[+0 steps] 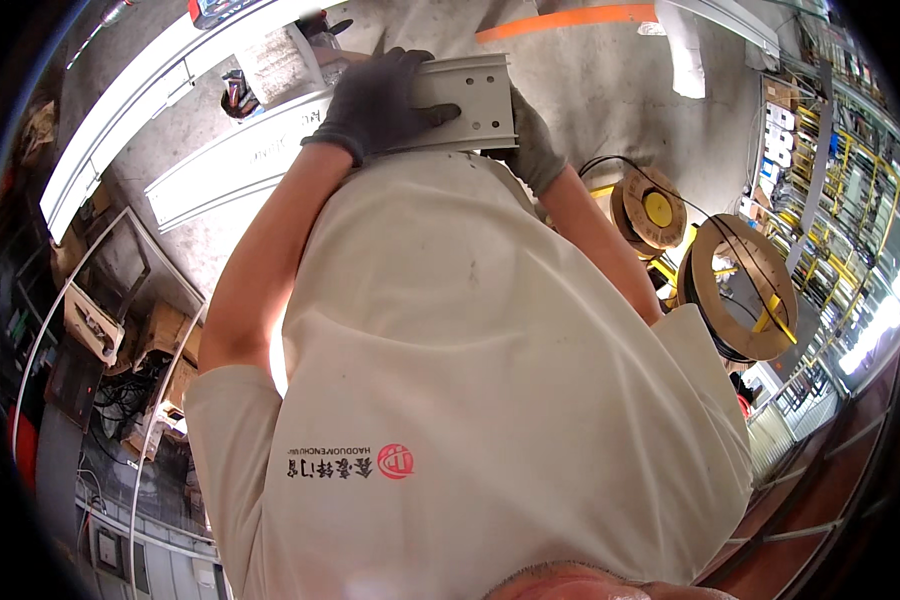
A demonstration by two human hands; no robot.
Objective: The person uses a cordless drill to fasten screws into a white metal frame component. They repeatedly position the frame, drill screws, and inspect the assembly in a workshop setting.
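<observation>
A long white metal profile (485, 90) runs across in front of me, its near-right end showing several small round holes. Over its top side lies my left hand (385, 105) in a dark grey glove, closed round the profile with the thumb stretched across its face. At the right-hand end is my right hand (538, 145), also gloved, closed against the profile. The fingers of that hand are mostly hidden behind the piece. Beyond my left hand the profile stretches away to the left, with handwritten marks on it.
Another white profile (110, 130) curves along the far left. Cable or strip reels (650, 208) and a larger cardboard reel (770, 335) stand at right, a loose black cord trailing over them. Racks with yellow parts (855, 200) line the right. An orange strip (570, 20) crosses the concrete floor.
</observation>
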